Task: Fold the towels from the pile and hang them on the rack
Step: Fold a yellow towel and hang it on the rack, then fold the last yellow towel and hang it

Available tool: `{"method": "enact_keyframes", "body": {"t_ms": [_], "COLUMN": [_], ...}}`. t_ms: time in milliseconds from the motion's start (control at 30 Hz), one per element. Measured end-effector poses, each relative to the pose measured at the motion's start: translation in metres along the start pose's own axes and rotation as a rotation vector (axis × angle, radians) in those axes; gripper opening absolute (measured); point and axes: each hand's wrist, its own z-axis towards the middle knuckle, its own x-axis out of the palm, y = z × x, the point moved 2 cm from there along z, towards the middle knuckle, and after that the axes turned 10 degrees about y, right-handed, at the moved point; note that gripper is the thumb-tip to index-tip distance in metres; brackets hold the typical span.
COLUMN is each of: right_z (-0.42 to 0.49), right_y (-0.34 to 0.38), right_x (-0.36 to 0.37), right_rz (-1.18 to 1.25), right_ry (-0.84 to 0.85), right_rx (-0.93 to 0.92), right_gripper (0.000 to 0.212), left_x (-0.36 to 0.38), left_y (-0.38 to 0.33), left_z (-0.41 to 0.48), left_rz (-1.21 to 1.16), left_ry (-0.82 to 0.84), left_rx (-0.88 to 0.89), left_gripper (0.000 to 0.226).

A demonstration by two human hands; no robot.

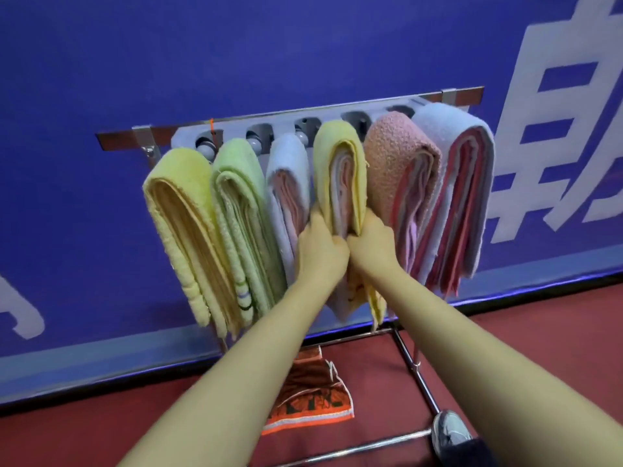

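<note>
Several folded towels hang side by side over the bars of a rack (pixel 293 114) against the blue wall. From the left hang a yellow towel (pixel 178 210), a green towel (pixel 239 203), a pale blue towel (pixel 290 176), the middle yellow towel (pixel 340 163), a pink towel (pixel 394 163) and a light blue and red towel (pixel 455 183). My left hand (pixel 320 247) and my right hand (pixel 371 244) both grip the middle yellow towel, one on each side, at about mid-height. Its lower ends hang behind my wrists.
An orange patterned towel (pixel 317 396) lies on the red floor under the rack. The rack's chrome base bars (pixel 418 369) run along the floor at the right, and a shoe (pixel 450 433) stands beside them. The blue wall with white characters is close behind.
</note>
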Motion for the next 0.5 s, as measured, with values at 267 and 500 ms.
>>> {"method": "enact_keyframes", "body": {"t_ms": [267,500], "right_z": [-0.185,-0.327], "right_y": [-0.262,-0.401], "right_x": [0.137,0.190], "right_rz": [-0.292,-0.396], "right_ry": [0.675,1.066], "right_rx": [0.573,0.865], "right_gripper": [0.047,0.035], "left_x": [0.177,0.265], "left_y": [0.257,0.352], "left_z": [-0.190,-0.281], "left_rz": [0.133,0.208], "left_ry": [0.924,1.259], "left_rx": [-0.472,-0.591], "left_gripper": [0.033,0.020]}}
